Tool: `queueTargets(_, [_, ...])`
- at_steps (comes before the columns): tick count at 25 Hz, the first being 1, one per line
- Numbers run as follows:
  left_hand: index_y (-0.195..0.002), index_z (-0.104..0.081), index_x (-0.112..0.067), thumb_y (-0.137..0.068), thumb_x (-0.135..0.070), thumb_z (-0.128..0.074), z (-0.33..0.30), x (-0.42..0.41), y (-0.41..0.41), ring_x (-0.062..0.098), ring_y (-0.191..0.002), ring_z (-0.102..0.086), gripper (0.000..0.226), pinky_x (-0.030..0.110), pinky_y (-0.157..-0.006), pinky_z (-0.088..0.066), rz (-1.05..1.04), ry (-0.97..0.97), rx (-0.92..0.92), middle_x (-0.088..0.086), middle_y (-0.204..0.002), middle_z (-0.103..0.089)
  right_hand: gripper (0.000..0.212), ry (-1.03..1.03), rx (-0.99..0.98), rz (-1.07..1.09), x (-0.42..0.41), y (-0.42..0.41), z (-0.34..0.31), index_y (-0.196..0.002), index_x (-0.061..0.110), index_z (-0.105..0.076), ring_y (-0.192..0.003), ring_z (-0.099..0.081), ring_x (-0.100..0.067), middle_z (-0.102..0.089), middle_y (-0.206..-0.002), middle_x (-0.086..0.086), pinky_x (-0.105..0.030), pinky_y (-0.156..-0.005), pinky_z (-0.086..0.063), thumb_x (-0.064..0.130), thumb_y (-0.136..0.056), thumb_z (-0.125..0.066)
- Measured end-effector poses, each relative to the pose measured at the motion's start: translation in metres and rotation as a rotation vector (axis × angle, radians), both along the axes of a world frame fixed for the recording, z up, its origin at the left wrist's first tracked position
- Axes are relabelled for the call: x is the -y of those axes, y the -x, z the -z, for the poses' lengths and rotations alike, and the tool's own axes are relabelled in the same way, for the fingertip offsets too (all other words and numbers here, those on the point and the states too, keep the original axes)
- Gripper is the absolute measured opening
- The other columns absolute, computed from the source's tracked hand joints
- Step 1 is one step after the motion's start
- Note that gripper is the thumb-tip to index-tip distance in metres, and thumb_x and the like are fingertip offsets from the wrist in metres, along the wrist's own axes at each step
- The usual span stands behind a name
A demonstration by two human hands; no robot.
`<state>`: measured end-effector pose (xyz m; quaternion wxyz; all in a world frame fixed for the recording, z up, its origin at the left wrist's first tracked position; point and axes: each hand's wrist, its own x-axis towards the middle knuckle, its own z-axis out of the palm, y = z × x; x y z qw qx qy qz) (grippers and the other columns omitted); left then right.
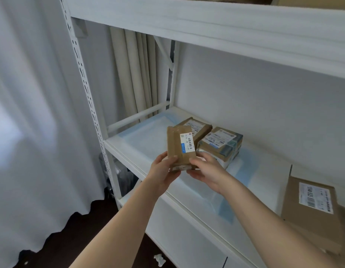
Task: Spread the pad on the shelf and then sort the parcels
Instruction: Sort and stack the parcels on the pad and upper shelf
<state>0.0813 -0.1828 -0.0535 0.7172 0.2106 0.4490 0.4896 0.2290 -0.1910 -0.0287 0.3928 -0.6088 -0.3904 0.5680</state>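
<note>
A light blue and white pad (pixel 148 138) lies spread over the white shelf (pixel 129 157). Both hands hold a small brown parcel (pixel 177 146) upright above the shelf's front edge, its white barcode label facing me. My left hand (pixel 164 169) grips its lower left side and my right hand (pixel 204 169) grips its lower right. Behind it on the pad lie a flat brown parcel (pixel 196 125) and a stack of taped parcels (pixel 220 146). A larger brown box (pixel 310 207) with a white label rests at the shelf's right end.
An upper shelf board (pixel 206 26) hangs overhead. White curtains (pixel 32 113) fall at the left and beige ones (pixel 137 74) behind the rack. A perforated upright post (pixel 84 82) stands at the left. The floor is dark, with a crumpled white scrap (pixel 159 260).
</note>
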Motion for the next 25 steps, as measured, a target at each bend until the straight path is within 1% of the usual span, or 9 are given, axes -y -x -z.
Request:
queueTargets(3, [-0.122,-0.056,-0.009,-0.093,-0.011,-0.061,0.001,-0.036,0.019,0.029,-0.094,-0.065,0.029,0.039,-0.089,-0.055,-0.213,0.04,-0.042,0.015,-0.104,-0.066,0.03,0.003,0.094,-0.043,-0.035,0.018,-0.01,-0.125,0.021,-0.056,-0.103,-0.065,-0.027,-0.064,-0.112,-0.008,-0.031,-0.083,-0.056,0.016,-0.095,-0.057])
queueTargets(7, [-0.11,-0.06,-0.014,-0.095,-0.02,-0.059,0.003,-0.1,0.046,0.03,-0.101,-0.065,0.016,0.038,-0.085,-0.056,-0.39,0.151,-0.177,0.013,-0.108,-0.065,0.023,-0.039,0.169,-0.031,-0.094,0.035,-0.016,-0.115,0.025,-0.063,-0.104,-0.063,-0.024,-0.062,-0.12,-0.007,-0.031,-0.081,-0.056,0.015,-0.095,-0.058])
queueTargets(9, [-0.105,-0.063,-0.017,-0.095,-0.023,-0.058,0.002,-0.13,0.048,0.029,-0.097,-0.066,0.013,0.039,-0.085,-0.058,-0.394,0.162,-0.265,0.012,-0.106,-0.067,0.025,-0.047,0.193,-0.047,-0.117,0.04,-0.022,-0.117,0.024,-0.064,-0.102,-0.062,-0.022,-0.062,-0.12,-0.005,-0.032,-0.083,-0.055,0.015,-0.094,-0.058])
queueTargets(11, [-0.107,-0.065,-0.017,-0.095,-0.027,-0.058,0.0,-0.155,0.049,0.028,-0.095,-0.067,0.017,0.037,-0.084,-0.058,-0.393,0.149,-0.355,0.011,-0.105,-0.068,0.028,-0.059,0.228,-0.064,-0.138,0.04,-0.03,-0.121,0.022,-0.061,-0.101,-0.062,-0.022,-0.062,-0.116,-0.004,-0.033,-0.087,-0.053,0.015,-0.094,-0.057])
queueTargets(14, [-0.112,-0.065,-0.014,-0.094,-0.031,-0.058,0.004,-0.187,0.057,0.029,-0.095,-0.067,0.025,0.033,-0.076,-0.056,-0.39,0.096,-0.462,0.011,-0.104,-0.068,0.022,-0.083,0.27,-0.051,-0.168,0.045,-0.041,-0.115,0.024,-0.06,-0.1,-0.059,-0.019,-0.059,-0.107,-0.002,-0.036,-0.095,-0.053,0.014,-0.095,-0.056])
queueTargets(16, [-0.108,-0.063,-0.013,-0.094,-0.031,-0.059,0.008,-0.202,0.064,0.029,-0.092,-0.065,0.023,0.037,-0.083,-0.056,-0.34,0.12,-0.488,0.01,-0.099,-0.067,0.018,-0.064,0.259,-0.033,-0.183,0.05,-0.041,-0.108,0.024,-0.061,-0.1,-0.057,-0.018,-0.059,-0.11,-0.003,-0.035,-0.093,-0.054,0.013,-0.095,-0.056])
queueTargets(19, [-0.101,-0.062,-0.01,-0.094,-0.027,-0.061,0.016,-0.218,0.066,0.029,-0.087,-0.061,0.019,0.044,-0.09,-0.055,-0.264,0.142,-0.478,0.01,-0.09,-0.062,0.017,-0.04,0.256,-0.039,-0.191,0.056,-0.037,-0.108,0.022,-0.062,-0.096,-0.057,-0.015,-0.061,-0.104,-0.001,-0.031,-0.088,-0.055,0.013,-0.094,-0.057])
queueTargets(22, [-0.1,-0.063,-0.011,-0.094,-0.029,-0.059,0.023,-0.233,0.064,0.031,-0.091,-0.06,0.019,0.044,-0.092,-0.054,-0.177,0.151,-0.512,0.012,-0.094,-0.062,0.018,-0.029,0.264,0.013,-0.194,0.053,-0.033,-0.11,0.02,-0.063,-0.095,-0.056,-0.014,-0.06,-0.107,-0.001,-0.028,-0.083,-0.055,0.013,-0.094,-0.057])
queueTargets(25, [-0.107,-0.069,-0.014,-0.092,-0.035,-0.06,0.037,-0.242,0.058,0.03,-0.099,-0.059,0.027,0.042,-0.093,-0.053,-0.136,0.206,-0.571,0.015,-0.111,-0.061,0.018,-0.02,0.272,0.069,-0.188,0.043,-0.029,-0.111,0.019,-0.064,-0.095,-0.058,-0.015,-0.06,-0.111,-0.002,-0.028,-0.084,-0.056,0.013,-0.094,-0.058])
